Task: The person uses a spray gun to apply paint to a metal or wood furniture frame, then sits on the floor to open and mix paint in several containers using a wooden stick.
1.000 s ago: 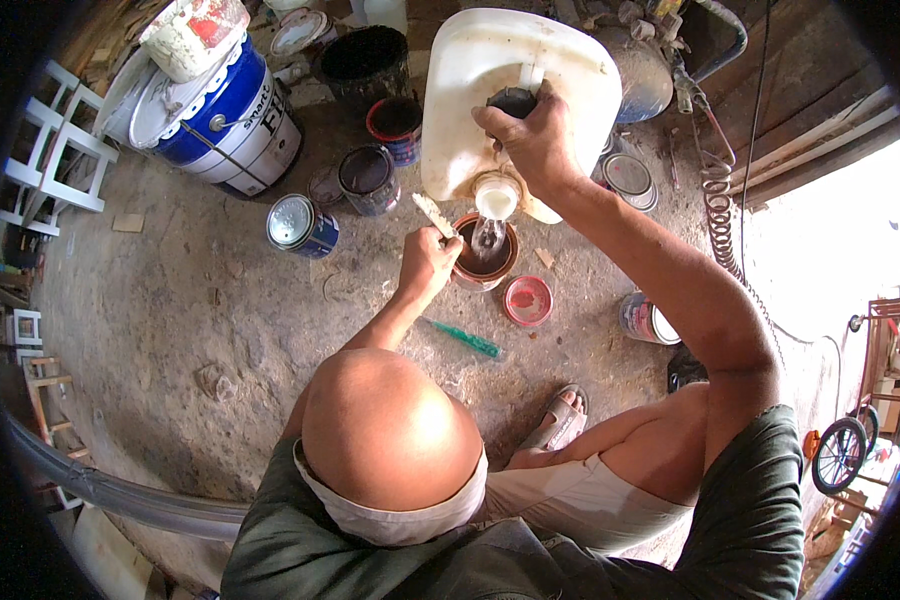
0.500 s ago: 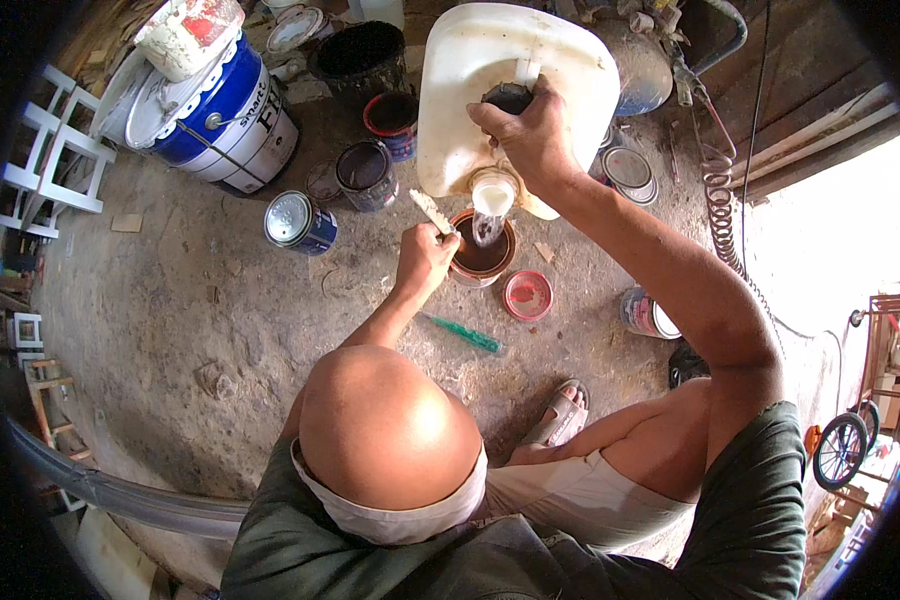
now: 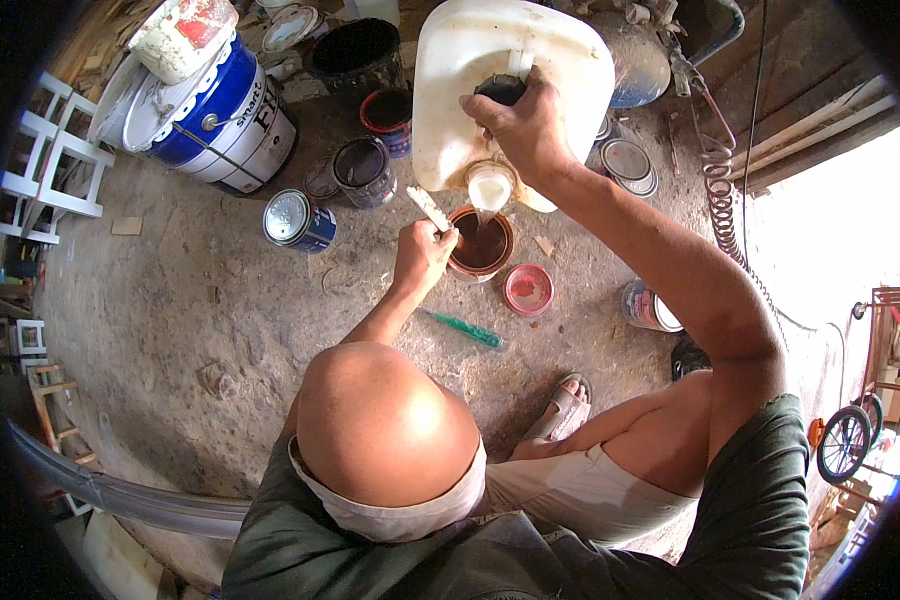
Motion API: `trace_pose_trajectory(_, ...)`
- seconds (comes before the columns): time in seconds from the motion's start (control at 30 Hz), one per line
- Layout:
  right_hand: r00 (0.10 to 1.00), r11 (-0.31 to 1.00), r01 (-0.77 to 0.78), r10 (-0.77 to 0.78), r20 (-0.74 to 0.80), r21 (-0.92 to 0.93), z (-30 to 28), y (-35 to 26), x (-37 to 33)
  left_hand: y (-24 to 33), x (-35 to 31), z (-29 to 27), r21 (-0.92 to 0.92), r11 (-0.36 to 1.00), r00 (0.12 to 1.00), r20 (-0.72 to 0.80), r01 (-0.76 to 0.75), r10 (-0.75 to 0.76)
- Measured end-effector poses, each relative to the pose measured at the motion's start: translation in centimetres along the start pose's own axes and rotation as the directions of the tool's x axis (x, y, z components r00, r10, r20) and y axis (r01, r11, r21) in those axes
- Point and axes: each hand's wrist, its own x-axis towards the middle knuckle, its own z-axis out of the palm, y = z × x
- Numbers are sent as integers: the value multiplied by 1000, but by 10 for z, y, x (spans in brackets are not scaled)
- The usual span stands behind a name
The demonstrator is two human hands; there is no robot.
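My right hand point(image 3: 535, 130) is closed on the handle of a large whitish plastic jerrycan point(image 3: 450, 60), which is tipped so its open neck points down toward me. A narrow stream of clear liquid runs from the neck into a small open can point(image 3: 453, 264) holding dark brown liquid. On the can's left side, my left hand point(image 3: 422, 258) pinches a pale, crusted stick point(image 3: 428, 207). Its upper end sticks out past my fingers; the lower end is hidden by my hand and the can's rim. A red-rimmed lid point(image 3: 528, 290) lies on the floor beside the can.
Near the can lies a green-handled tool point(image 3: 467, 329). Several paint cans stand around, among them a closed blue one point(image 3: 300, 221) and an open dark one point(image 3: 364, 172). A big blue-and-white bucket point(image 3: 215, 120) is at the far left; a coiled hose point(image 3: 720, 205) hangs at right.
The poured stream has become thinner. The jerrycan's neck has tilted up slightly, and the liquid's surface in the can shows more plainly. My left hand stays at the can's side with the stick.
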Motion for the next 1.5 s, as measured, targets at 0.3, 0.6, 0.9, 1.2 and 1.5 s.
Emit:
trace_pose_trajectory(0.3, 999, 999, -43, 43, 21, 10, -3, -4, -3, 1, 0, 1, 29, 1000, 1000, 8, 8, -8)
trace_pose_trajectory(0.6, 998, 998, -49, 50, 33, -35, -4, -6, -4, 3, -1, 0, 35, 999, 999, 29, 32, -33)
trace_pose_trajectory(0.9, 999, 1000, -31, 30, 30, 3, -7, -1, -3, -1, 3, 6, 43, 999, 1000, 18, 17, -18)
trace_pose_trajectory(1.2, 997, 998, -61, 62, 55, -13, -7, -13, -6, -2, -1, 5, 55, 998, 1000, 14, 9, -10)
trace_pose_trajectory(1.5, 997, 997, -55, 58, 49, -45, -5, -12, -5, -5, -3, 5, 38, 999, 1000, 10, 20, -21)
